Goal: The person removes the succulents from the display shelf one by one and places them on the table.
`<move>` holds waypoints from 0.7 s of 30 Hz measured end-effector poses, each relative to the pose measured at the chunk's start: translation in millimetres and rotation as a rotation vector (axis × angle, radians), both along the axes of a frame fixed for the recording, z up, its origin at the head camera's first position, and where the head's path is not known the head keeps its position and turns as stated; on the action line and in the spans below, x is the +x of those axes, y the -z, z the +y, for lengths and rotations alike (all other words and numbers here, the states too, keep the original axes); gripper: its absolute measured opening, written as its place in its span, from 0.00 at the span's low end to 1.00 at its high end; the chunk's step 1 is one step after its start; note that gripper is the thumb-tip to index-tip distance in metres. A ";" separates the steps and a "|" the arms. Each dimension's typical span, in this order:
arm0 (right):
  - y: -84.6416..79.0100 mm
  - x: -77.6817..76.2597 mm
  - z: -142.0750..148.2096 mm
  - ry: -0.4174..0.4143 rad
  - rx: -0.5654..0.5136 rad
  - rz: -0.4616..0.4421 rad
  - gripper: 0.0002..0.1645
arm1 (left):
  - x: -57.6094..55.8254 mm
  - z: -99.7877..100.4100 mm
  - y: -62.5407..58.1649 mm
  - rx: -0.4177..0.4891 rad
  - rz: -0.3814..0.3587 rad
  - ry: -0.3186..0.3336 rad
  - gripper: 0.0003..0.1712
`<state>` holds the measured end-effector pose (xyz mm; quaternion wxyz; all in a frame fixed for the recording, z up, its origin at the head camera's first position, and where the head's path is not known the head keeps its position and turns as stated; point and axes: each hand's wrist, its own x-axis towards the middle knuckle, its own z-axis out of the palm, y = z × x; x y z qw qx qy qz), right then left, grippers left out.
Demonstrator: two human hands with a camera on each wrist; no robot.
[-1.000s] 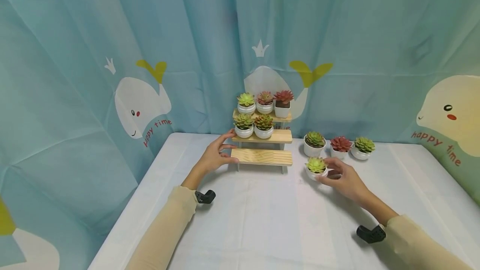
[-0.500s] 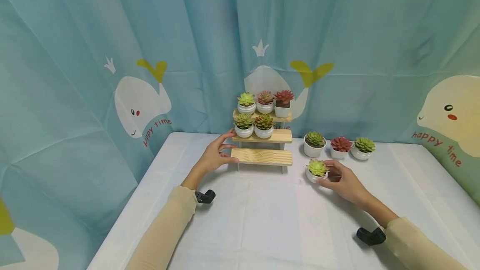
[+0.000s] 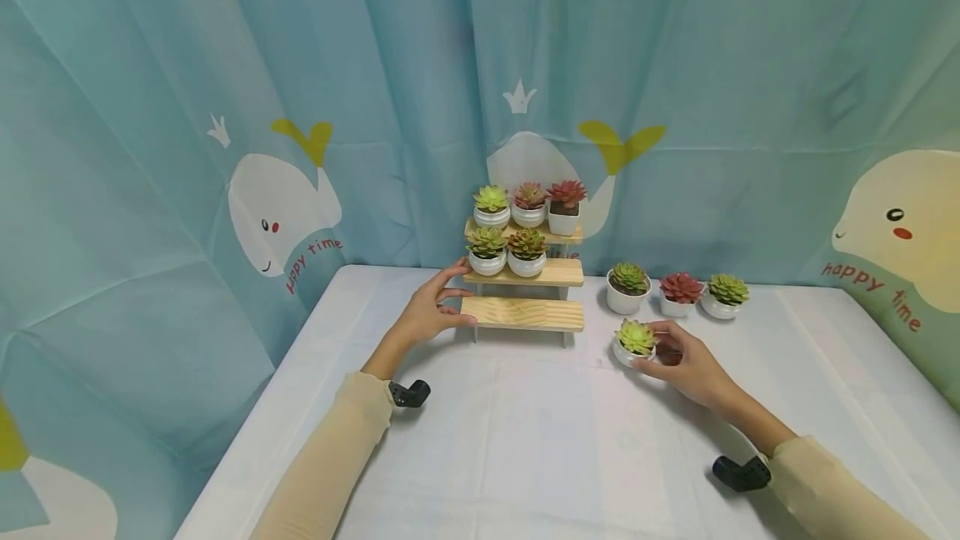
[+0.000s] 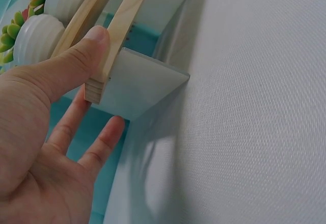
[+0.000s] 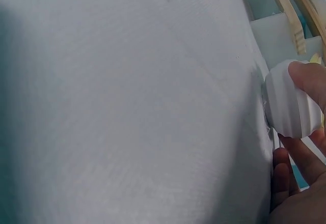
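1. Over the last second, the yellow-green succulent in its white bowl-shaped pot (image 3: 635, 343) has slipped a touch nearer the person and away from the three-tier wooden stand (image 3: 522, 313). It remains to the right of the stand, just beside it, at about the level of the lowest tier (image 4: 121, 23).

2. The right hand (image 3: 697, 367) has shifted along with it, the index finger a little lower. Thumb and fingers are bent round the pot, parted only by its width, a firm-looking hold. Whether the base touches the tabletop (image 3: 540, 440) I cannot tell.

3. The left hand (image 3: 423, 312) has stayed at the stand's left end, fingers spread wide: the thumb rests on the lowest tier and the index finger reaches the middle tier (image 3: 566, 273). It looks like steadying rather than grasping.

4. So the change reads as a small adjustment in the fingers, not a carry; the held pot is off the stand, whose arrangement is unchanged: three succulents (image 3: 529, 202) on top, two succulents (image 3: 527, 251) on the middle tier.

5. A green succulent (image 3: 628, 285), a red succulent (image 3: 680, 292) and another green succulent (image 3: 725, 295) stand unmoved, right of the stand and farther back than the held pot.
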<state>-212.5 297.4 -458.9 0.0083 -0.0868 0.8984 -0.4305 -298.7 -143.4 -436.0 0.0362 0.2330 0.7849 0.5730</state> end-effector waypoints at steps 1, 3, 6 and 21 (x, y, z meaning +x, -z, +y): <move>-0.1 0.1 0.0 0.000 0.002 0.001 0.37 | 0.0 0.2 -0.1 0.001 -0.001 0.000 0.49; 0.1 0.1 -0.1 0.003 0.005 0.004 0.37 | 0.2 0.3 -0.5 0.003 -0.005 -0.001 0.49; 0.6 0.4 -0.4 0.003 0.007 0.005 0.37 | 0.1 0.5 -0.6 0.004 -0.010 -0.002 0.49; 2.0 -0.3 -1.0 0.000 0.005 0.007 0.39 | 0.0 -0.2 -0.2 0.020 -0.002 0.012 0.49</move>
